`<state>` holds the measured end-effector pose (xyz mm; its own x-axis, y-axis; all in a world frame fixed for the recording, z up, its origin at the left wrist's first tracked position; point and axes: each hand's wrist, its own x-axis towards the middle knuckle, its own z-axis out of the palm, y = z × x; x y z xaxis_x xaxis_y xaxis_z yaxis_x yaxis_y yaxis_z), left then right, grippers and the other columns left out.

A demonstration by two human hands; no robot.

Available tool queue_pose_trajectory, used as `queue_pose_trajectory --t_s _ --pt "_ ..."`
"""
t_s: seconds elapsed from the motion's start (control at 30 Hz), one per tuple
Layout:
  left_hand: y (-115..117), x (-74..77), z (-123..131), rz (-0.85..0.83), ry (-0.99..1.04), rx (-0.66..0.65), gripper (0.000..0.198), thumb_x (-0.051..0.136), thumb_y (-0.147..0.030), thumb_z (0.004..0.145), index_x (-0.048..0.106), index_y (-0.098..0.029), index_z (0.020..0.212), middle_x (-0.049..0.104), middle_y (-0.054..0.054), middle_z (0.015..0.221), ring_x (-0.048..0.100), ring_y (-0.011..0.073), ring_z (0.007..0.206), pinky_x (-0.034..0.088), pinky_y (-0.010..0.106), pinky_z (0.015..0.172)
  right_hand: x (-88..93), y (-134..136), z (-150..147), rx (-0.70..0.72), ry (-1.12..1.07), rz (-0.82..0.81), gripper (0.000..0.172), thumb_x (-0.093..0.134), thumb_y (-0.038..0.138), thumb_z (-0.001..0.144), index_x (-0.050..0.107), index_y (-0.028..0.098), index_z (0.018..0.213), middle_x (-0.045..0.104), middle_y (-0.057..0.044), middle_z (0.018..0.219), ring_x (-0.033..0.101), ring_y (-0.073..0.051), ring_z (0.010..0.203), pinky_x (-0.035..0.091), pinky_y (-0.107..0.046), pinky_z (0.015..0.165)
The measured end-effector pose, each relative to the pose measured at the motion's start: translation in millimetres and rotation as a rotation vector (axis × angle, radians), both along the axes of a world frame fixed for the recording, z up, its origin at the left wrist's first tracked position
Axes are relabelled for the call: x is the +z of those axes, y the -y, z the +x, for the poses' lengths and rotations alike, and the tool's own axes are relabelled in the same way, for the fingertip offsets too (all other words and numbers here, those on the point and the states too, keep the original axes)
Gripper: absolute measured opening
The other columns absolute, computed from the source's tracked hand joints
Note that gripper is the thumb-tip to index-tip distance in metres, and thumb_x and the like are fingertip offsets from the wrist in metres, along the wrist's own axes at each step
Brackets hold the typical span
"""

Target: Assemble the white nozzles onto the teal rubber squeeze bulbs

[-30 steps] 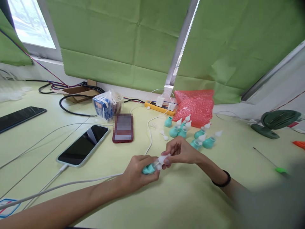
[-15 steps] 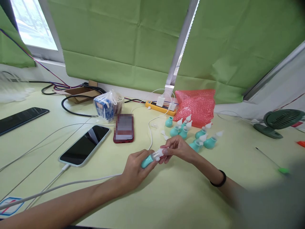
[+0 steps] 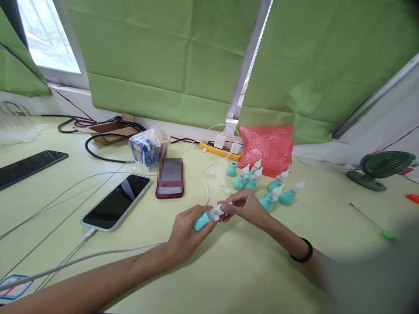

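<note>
My left hand [image 3: 183,231] is closed round a teal rubber bulb [image 3: 200,221] just above the pale green table [image 3: 229,270]. My right hand [image 3: 246,207] pinches the clear white nozzle [image 3: 220,210] that sits at the bulb's top end. Both hands meet at the middle of the table. Behind my right hand stand several more teal bulbs with white nozzles [image 3: 262,185]. One teal bulb without a nozzle [image 3: 231,168] stands to their left, and a loose white nozzle [image 3: 225,186] lies near it.
A phone on a white cable [image 3: 116,202] and a red phone [image 3: 169,178] lie to the left. A red bubble-wrap bag [image 3: 268,146], a yellow power strip [image 3: 220,149], a wrapped blue carton [image 3: 145,147] and a cardboard box [image 3: 109,130] sit at the back. A green fan [image 3: 379,168] stands right.
Both hands have lifted slightly and moved away from me with the bulb. The bulb now shows more between my left fingers, with the nozzle pointing up to the right.
</note>
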<state>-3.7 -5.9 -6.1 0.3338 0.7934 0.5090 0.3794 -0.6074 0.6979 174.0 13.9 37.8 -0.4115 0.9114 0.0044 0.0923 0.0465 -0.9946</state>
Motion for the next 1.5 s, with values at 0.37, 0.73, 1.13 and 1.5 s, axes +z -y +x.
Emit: queue_pose_trajectory --t_s 0.37,0.73,1.13,1.5 --pt "1 1.5 1 0.044 -0.011 0.044 0.015 0.051 -0.027 0.075 0.054 -0.017 0.087 0.063 0.002 0.076 0.057 0.0135 0.068 0.043 0.021 0.06 8.1 14 -8 -0.058 0.105 0.064 0.029 0.057 0.038 0.069 0.067 0.013 0.078 0.064 -0.006 0.067 0.06 -0.015 0.062 0.052 -0.024 0.051" --pt "4 0.2 0 0.115 -0.027 -0.038 0.019 0.05 -0.026 0.076 0.054 -0.016 0.091 0.059 0.002 0.07 0.054 0.0123 0.062 0.041 0.021 0.058 11.7 31 -12 -0.146 0.021 -0.003 0.028 0.059 0.038 0.067 0.067 0.011 0.066 0.06 -0.003 0.054 0.054 -0.01 0.048 0.049 -0.023 0.049" --pt "5 2.2 -1 0.007 -0.053 -0.093 0.022 0.05 -0.03 0.077 0.057 -0.014 0.091 0.06 0.001 0.068 0.051 0.0109 0.057 0.039 0.02 0.055 -2.1 34 -13 -0.268 0.123 0.088 0.044 0.05 0.041 0.074 0.057 0.011 0.043 0.047 0.0 0.037 0.041 -0.006 0.035 0.032 -0.02 0.038" --pt "6 6.8 -5 -0.102 -0.025 -0.107 0.037 0.039 -0.029 0.081 0.04 -0.017 0.116 0.058 0.006 0.093 0.053 0.0146 0.074 0.043 0.027 0.068 34.3 24 11 -0.579 0.244 0.481 0.03 0.057 0.037 0.069 0.06 0.013 0.05 0.046 0.003 0.039 0.038 -0.006 0.038 0.032 -0.018 0.037"
